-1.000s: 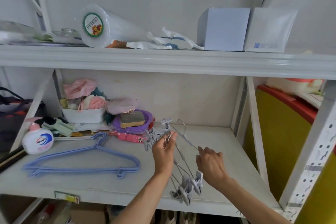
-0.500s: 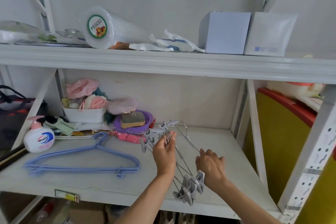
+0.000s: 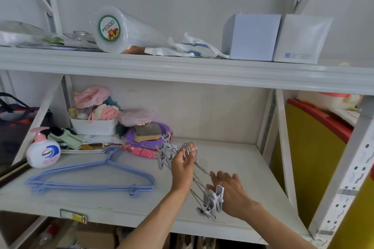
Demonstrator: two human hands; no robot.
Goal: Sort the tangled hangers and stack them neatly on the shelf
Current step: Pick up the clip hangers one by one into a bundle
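Note:
A bunch of grey metal clip hangers (image 3: pixel 210 200) lies slanted over the middle shelf (image 3: pixel 232 159), grey clips at both ends. My left hand (image 3: pixel 183 168) is shut around their wire hooks near the far end. My right hand (image 3: pixel 228 190) rests flat against the near clips, fingers stretched out and not clearly gripping. A neat stack of blue wire hangers (image 3: pixel 91 180) lies flat on the shelf to the left, apart from both hands.
At the back left stand a hand-soap bottle (image 3: pixel 43 149), a white tub (image 3: pixel 94 126) of cloth items and a purple plate with a sponge (image 3: pixel 146 133). The upper shelf (image 3: pixel 182 67) overhangs. A white upright (image 3: pixel 283 147) bounds the right side.
The clip hangers have been lowered and laid flatter toward the shelf. One hook that stuck out has joined the bunch. My right hand slid down from the wires to the near clips.

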